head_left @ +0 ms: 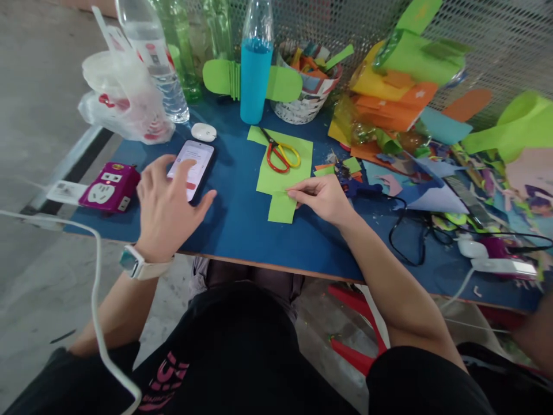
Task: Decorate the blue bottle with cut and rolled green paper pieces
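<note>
My left hand [166,202] hovers over a smartphone [195,164] with a lit screen, its fingers spread and one finger over the glass. I cannot tell whether that finger touches it. My right hand [323,197] pinches the edge of a small green paper piece [281,208] between thumb and fingers. Behind that piece lies a larger green paper sheet [302,153] on the blue table. Scissors [280,157] with one red and one yellow handle loop rest on the sheet, pointing to the upper left.
A bottle of blue liquid [254,80], a paper-scrap basket [302,95] and a clear water bottle [158,63] stand at the back. A purple power socket [110,187] sits left. Coloured scraps [423,184] and a black cable [400,239] crowd the right. A white cable [95,276] crosses my left arm.
</note>
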The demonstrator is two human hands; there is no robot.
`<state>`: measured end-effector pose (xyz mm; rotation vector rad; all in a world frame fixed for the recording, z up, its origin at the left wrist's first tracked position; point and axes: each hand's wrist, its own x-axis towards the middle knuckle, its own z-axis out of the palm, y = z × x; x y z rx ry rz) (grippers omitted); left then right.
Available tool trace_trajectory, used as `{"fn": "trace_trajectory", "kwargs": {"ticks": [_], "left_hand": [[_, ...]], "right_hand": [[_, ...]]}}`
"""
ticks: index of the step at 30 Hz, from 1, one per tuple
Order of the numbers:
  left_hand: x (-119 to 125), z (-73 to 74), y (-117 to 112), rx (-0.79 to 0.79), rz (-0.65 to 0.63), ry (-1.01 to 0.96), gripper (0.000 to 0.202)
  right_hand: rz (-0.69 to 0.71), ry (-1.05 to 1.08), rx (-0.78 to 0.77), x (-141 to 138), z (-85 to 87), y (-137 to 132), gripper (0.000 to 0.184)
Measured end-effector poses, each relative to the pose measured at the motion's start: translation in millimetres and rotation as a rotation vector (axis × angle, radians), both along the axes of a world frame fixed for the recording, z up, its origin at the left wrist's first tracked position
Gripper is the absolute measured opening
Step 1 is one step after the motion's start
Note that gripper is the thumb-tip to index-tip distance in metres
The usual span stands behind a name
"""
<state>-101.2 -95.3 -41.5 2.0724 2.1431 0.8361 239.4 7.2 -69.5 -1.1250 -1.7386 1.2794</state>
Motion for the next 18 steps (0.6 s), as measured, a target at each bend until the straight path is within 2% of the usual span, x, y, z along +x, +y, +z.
{"fn": "trace_trajectory", "kwargs": {"ticks": [3,7,18], "left_hand": [[-19,-13.8,-10,-0.098,0.077,-0.031,0.079],[-25,-29.0,-6,-0.078,0.051,0.008,0.072],[-29,-34.9,-4,0.025,-0.005,0.043,0.059]], "right_hand": [[-0.001,-0.021,-0.004,-1,0.4,-1,0.047],[-0.007,-0.018,-0.015,-1,-0.6,0,0.046],[0.006,-0.021,0.005,2,-4.7,2,0.047]]}}
